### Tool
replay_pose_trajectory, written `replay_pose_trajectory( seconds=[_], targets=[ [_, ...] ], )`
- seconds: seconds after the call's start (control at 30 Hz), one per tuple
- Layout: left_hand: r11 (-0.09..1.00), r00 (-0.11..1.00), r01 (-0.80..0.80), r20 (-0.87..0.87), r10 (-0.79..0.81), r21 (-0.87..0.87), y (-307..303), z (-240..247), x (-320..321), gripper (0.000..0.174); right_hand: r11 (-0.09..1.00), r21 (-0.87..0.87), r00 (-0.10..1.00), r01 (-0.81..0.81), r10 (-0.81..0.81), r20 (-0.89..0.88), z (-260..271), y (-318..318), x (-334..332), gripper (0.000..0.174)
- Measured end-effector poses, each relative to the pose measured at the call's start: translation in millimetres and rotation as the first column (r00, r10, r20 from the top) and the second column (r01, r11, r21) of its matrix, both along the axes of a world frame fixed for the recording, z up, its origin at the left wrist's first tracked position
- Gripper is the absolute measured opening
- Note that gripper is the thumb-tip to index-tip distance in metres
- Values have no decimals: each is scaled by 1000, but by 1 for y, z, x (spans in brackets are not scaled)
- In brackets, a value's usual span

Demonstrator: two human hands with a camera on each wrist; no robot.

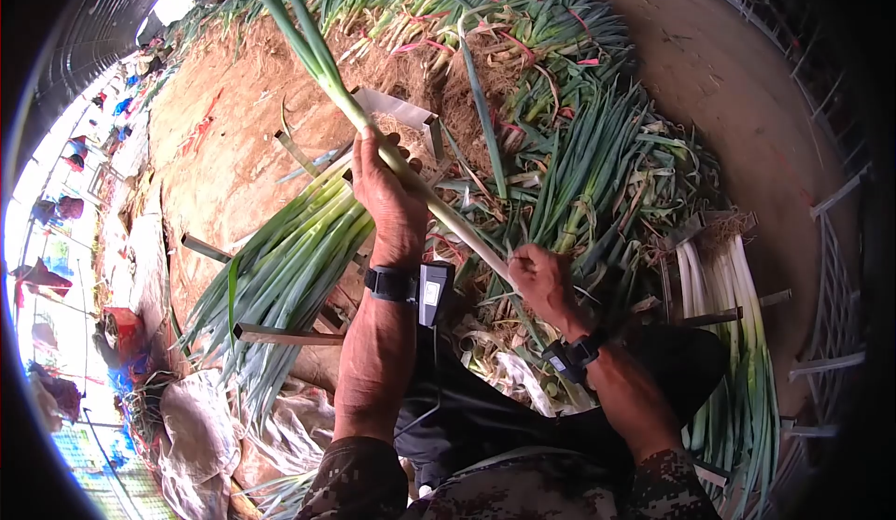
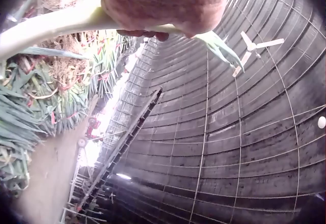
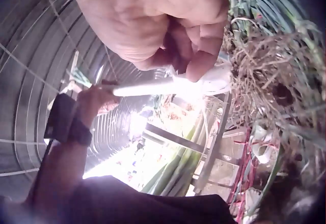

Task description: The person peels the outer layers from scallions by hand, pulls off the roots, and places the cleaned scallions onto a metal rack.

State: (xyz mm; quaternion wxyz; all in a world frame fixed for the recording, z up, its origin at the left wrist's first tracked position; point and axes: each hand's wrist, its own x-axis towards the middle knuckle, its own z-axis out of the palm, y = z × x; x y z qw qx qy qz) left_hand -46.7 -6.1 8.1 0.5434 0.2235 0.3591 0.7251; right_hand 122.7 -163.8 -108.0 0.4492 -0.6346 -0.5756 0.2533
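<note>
A long green onion (image 1: 464,231) slants across the head view, green leaves up and left, white end down and right. My left hand (image 1: 390,204) grips it partway up the stalk, fingers wrapped round. At the white lower end is my right hand (image 1: 543,285), fingers curled in. In the right wrist view, the thumb and fingertips of the right hand (image 3: 158,30) pinch at the white stalk (image 3: 147,88), close to its root end. The left wrist view shows the pale stalk (image 2: 51,33) passing under the left hand (image 2: 168,5).
Green onions (image 1: 289,249) lie in a metal rack on the left; another bunch (image 1: 737,333) rests in a rack on the right. Tied onions (image 1: 588,184) are heaped ahead on the dirt floor (image 1: 709,72). A metal bar (image 1: 289,335) juts out beside the left forearm. Sacks (image 1: 201,427) lie lower left.
</note>
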Motion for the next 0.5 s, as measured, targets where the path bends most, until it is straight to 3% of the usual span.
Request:
replay_pose_trajectory(
  seconds=[0.07,0.1,0.17,0.2,0.23,0.27,0.33,0.37,0.47,0.5],
  targets=[
    [1000,1000,-24,8,24,17,7,-5,-4,34,986,-160,931,-42,-19,-365,-13,1,7,8],
    [999,999,-26,25,25,40,11,-7,-8,35,985,-157,863,-71,-18,-505,-4,-3,8,11],
    [994,999,-9,42,5,105,18,-13,-18,32,989,-147,603,3,-119,-789,6,-5,10,13],
    [995,997,-17,78,9,97,21,-13,-22,29,988,-152,433,40,-154,-888,9,-7,11,14],
    [995,996,-28,90,20,95,23,-14,-26,29,992,-128,341,-18,-115,-933,11,-11,22,23],
    [995,994,-39,101,30,94,25,-14,-30,29,992,-113,320,-63,-87,-943,9,-15,33,24],
    [992,995,-25,102,13,121,28,-15,-39,30,972,-151,632,-180,-4,-775,16,-27,54,21],
    [991,994,-22,107,8,133,28,-17,-42,30,954,-240,801,-178,-1,-599,7,-27,62,23],
    [994,990,6,138,-21,113,26,-15,-44,32,989,-135,953,-60,17,-303,-4,-34,58,29],
    [991,986,33,158,-53,126,28,-20,-45,33,968,-233,962,-89,23,-273,17,-34,52,36]
  ],
)
